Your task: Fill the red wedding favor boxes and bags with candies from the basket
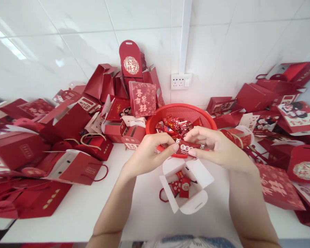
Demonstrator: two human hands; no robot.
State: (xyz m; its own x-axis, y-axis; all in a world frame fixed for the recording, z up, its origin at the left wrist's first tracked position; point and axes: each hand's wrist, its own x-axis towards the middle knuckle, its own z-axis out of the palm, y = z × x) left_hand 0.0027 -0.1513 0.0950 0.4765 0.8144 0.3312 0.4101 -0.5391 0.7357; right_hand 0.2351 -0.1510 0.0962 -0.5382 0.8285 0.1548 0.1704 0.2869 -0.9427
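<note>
Packet (185,148) between both hands (150,152), near open white box (203,171)

Tabletop (88,213): white, its back edge along the wall.
Wall (150,20): glossy white tiles with thin joints.
Socket (178,82): white, fixed above the back edge.
Conduit (185,38): white, running up from the socket.
Arched box (129,51): red, upright near the back edge, left of its middle, with a round emblem.
Square box (144,100): red with pale characters, in front of the arched box.
Tan-handled bag (103,150): red, left of the middle.
Gold-lettered bag (43,203): red, lying flat near the front left corner.
Photo box (298,115): toward the right edge, printed with people.
Floral box (281,189): red, between the photo box and the front edge.
</note>
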